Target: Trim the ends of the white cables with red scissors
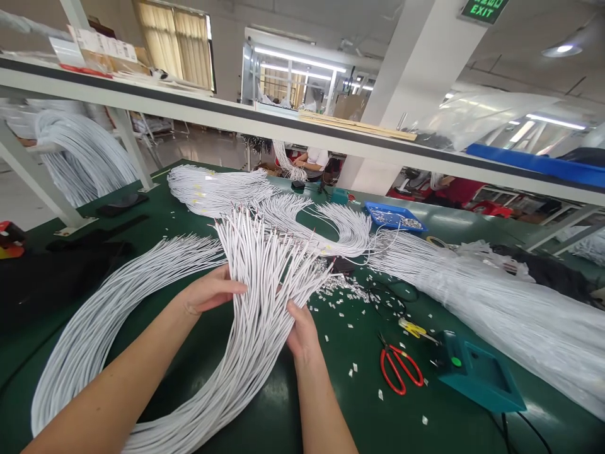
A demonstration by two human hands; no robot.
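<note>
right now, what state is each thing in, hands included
left hand, gripping one side of the white cable bundle
right hand, gripping its other side
white cable bundle, curved round, held end fanned out
red-handled cutters, lying on the table, handles spread
blue tray, holding small pieces
wrapped cables, partly covered in clear plastic
teal device, on the table; cannot tell whether on
ceiling lamp, lit

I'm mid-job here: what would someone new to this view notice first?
Most likely the big curved bundle of white cables, its fanned end held up near the center by the left hand and right hand. Then the red-handled cutters, lying on the green table beside the teal device at lower right. The EXIT sign glows at upper right.
</note>
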